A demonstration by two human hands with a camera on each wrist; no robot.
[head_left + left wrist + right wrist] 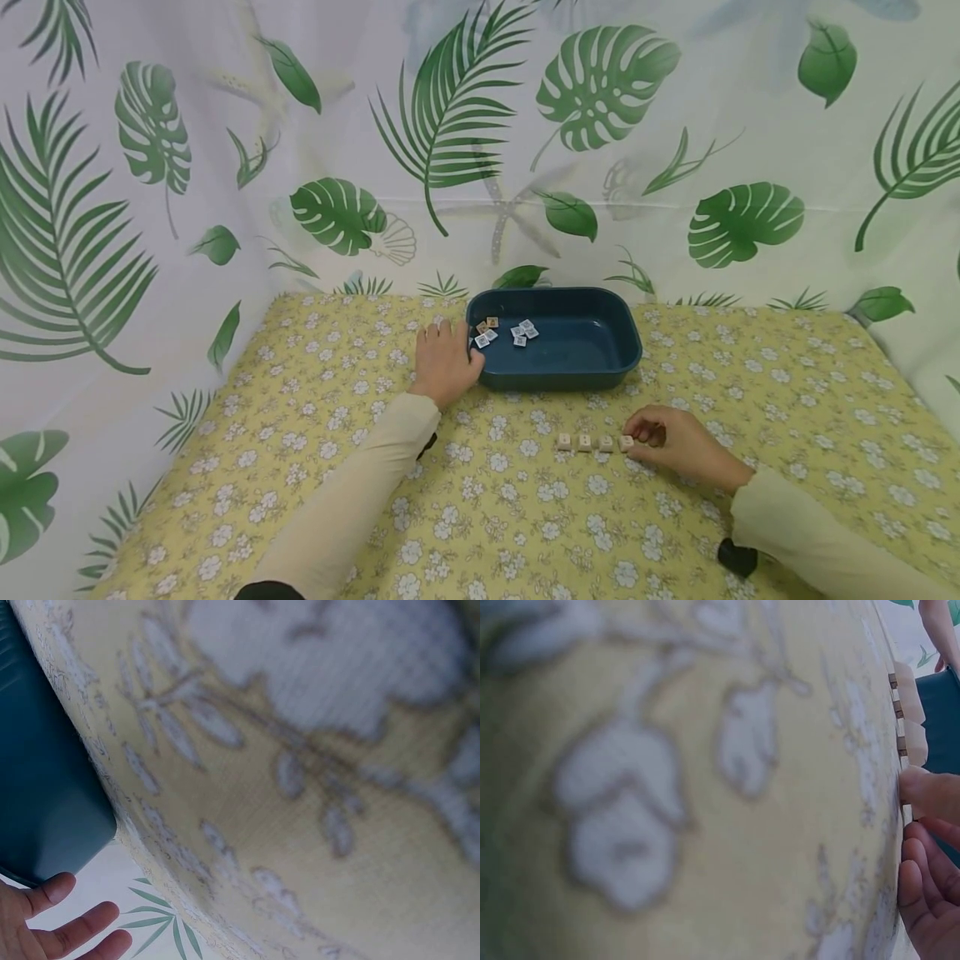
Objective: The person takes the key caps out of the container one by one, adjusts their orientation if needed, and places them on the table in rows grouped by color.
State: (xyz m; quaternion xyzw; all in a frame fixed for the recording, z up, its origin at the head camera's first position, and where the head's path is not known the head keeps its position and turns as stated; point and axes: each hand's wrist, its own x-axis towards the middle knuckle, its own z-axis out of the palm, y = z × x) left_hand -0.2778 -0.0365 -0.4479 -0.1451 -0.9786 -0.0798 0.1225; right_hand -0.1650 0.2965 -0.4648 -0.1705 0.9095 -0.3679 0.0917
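Observation:
Four would be too exact a tally, so: several small pale letter tiles (584,442) stand in a short row on the flowered cloth. At the row's right end, my right hand (678,442) pinches the last tile (627,443) between thumb and fingers. In the right wrist view the thumb (930,793) lies against that end of the row. My left hand (447,362) rests at the left side of a dark blue bin (558,382), its thumb by the rim. The left wrist view shows its fingers (82,921) spread and fairly straight, holding nothing.
Inside the bin, at its left, lie several white tiles (524,332) and two brownish tiles (492,322). A yellow flowered cloth (480,533) covers the table. Behind the bin hangs a white leaf-print curtain (465,250).

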